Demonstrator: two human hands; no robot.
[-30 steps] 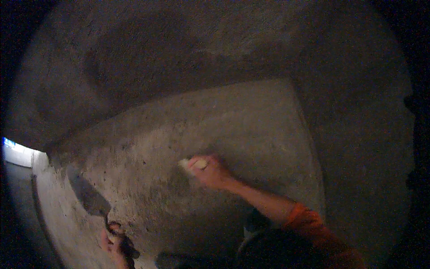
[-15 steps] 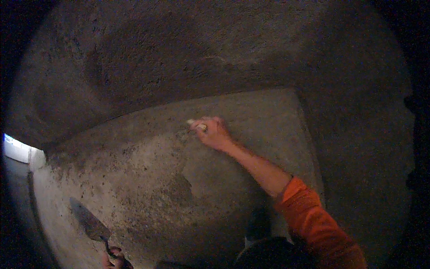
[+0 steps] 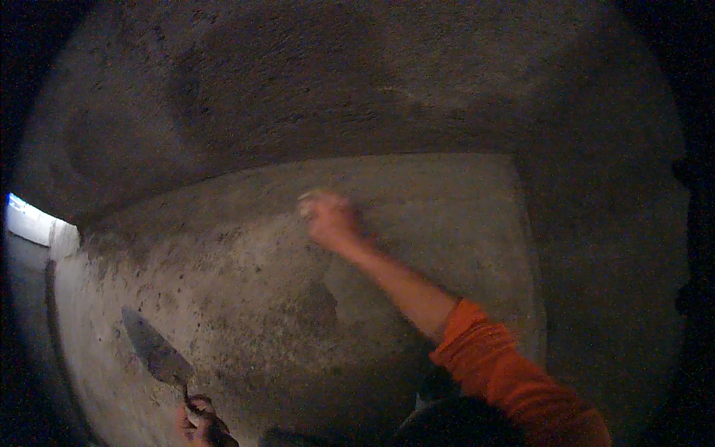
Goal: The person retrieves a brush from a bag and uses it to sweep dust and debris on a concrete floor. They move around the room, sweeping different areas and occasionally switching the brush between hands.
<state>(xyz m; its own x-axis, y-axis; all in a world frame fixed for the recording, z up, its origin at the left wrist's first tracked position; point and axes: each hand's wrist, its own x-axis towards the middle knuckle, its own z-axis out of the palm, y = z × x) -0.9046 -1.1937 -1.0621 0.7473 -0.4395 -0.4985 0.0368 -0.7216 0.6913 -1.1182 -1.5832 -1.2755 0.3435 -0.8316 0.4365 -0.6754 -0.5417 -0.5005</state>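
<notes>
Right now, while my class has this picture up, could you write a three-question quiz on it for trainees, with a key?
1. What tool does the left hand hold?
2. True or false: the sleeve on the right arm is orange.
3. Compared with the left hand, the right hand appears in the picture:
a) lower and further left
b) higher and further right
c) directly below

Key: 1. A trowel. 2. True. 3. b.

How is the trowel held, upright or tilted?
Tilted, as seen here: the trowel slants from the left hand up toward the picture's left, its pointed tip uppermost.
</notes>
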